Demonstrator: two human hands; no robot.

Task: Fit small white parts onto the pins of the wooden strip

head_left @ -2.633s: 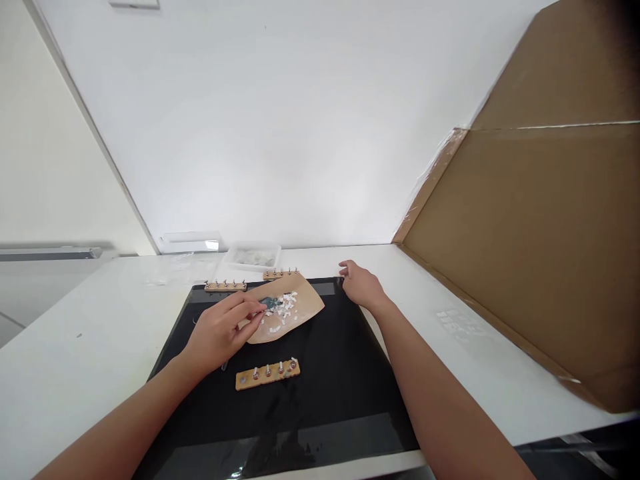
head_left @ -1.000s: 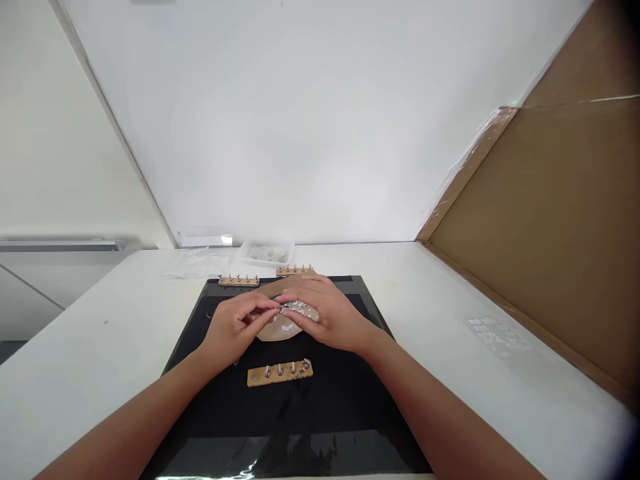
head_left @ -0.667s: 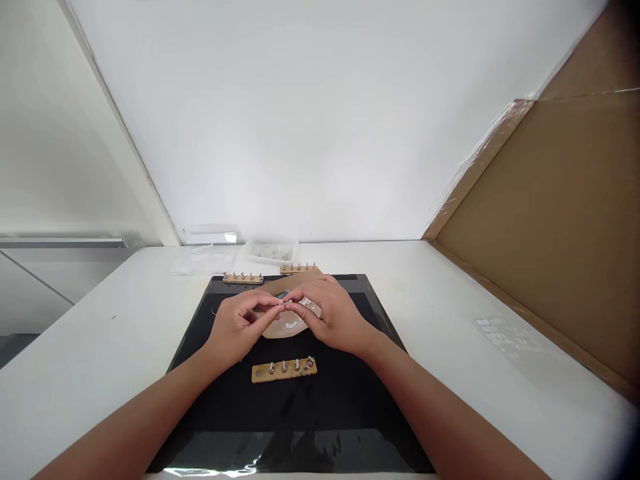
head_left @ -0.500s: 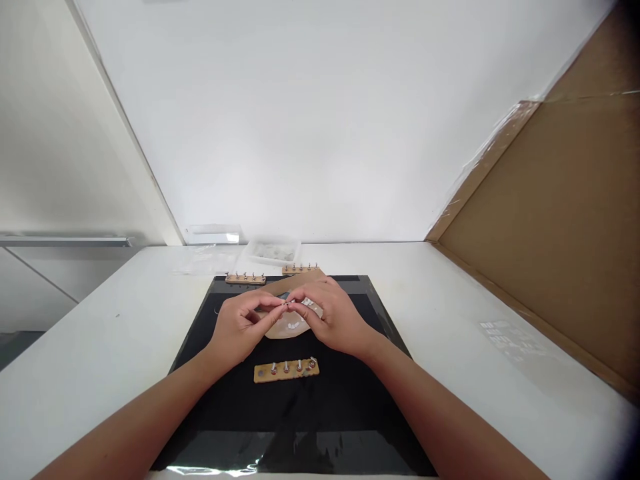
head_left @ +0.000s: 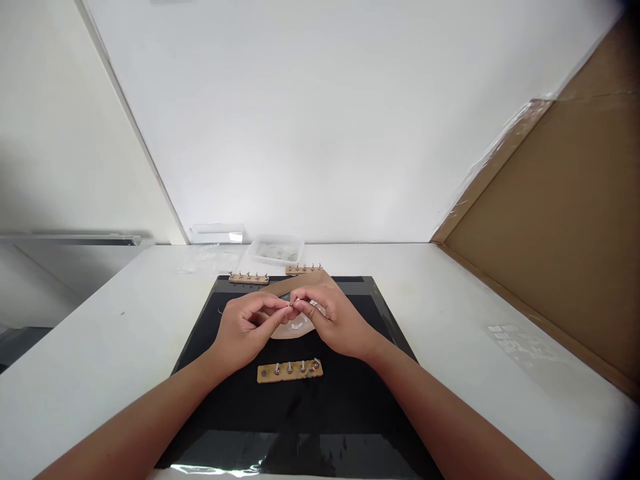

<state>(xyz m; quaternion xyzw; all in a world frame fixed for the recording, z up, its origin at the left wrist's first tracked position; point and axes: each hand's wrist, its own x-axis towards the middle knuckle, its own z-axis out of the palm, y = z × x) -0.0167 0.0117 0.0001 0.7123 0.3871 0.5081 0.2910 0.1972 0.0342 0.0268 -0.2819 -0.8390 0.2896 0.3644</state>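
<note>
The mat [head_left: 320,407] is black and glossy, throwing glare along its near edge. The near strip [head_left: 290,371] looks like pale raw wood with shiny metal screws. The sheet [head_left: 293,328] under the hands is matt brown paper. The far tray [head_left: 277,251] is clear plastic. The right board [head_left: 560,220] is matt cardboard, edged with glossy tape.

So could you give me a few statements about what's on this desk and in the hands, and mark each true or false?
1. Both hands meet over the black mat, pinching a tiny metal part between their fingertips. True.
2. The wooden strip nearest the person lies on the bare white table. False: it lies on the black mat.
3. Two more wooden strips with studs lie at the mat's far edge. True.
4. The left hand rests flat on the table, away from the right hand. False: its fingertips meet the right hand's.
5. A large cardboard sheet stands at the right. True.
</note>
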